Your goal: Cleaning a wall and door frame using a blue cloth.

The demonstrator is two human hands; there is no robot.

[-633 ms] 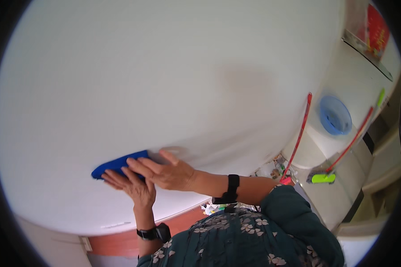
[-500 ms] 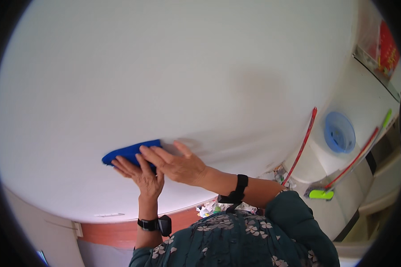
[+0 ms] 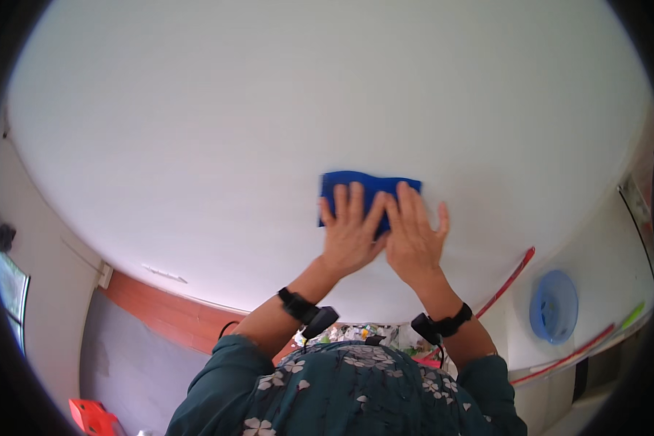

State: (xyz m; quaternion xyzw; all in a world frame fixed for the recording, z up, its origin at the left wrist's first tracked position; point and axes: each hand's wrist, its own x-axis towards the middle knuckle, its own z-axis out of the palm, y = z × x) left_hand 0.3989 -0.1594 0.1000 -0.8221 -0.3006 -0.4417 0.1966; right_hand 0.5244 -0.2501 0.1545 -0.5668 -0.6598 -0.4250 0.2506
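Note:
A folded blue cloth [image 3: 369, 183] lies flat against a broad white wall [image 3: 218, 145]. My left hand [image 3: 349, 236] presses on its left part with fingers stretched and spread. On its right part lies my right hand [image 3: 416, 247], fingers straight and thumb held out to the side. The two hands are close together, their inner edges almost meeting below the cloth. Neither hand is wrapped round it; both push it flat on the wall. The cloth's lower edge is partly hidden under the palms.
At the right stands a translucent blue basin [image 3: 554, 308]. A red pole [image 3: 507, 282] leans by the wall, and another red handle [image 3: 574, 352] lies near a green-tipped one [image 3: 633, 315]. A reddish-brown band [image 3: 160, 309] runs along the wall's foot. An orange-red object [image 3: 94, 418] is at lower left.
Both hands and the cloth have moved right and up in the view. The cloth is now spread wider, with the hands side by side instead of overlapping. The whole view has shifted too.

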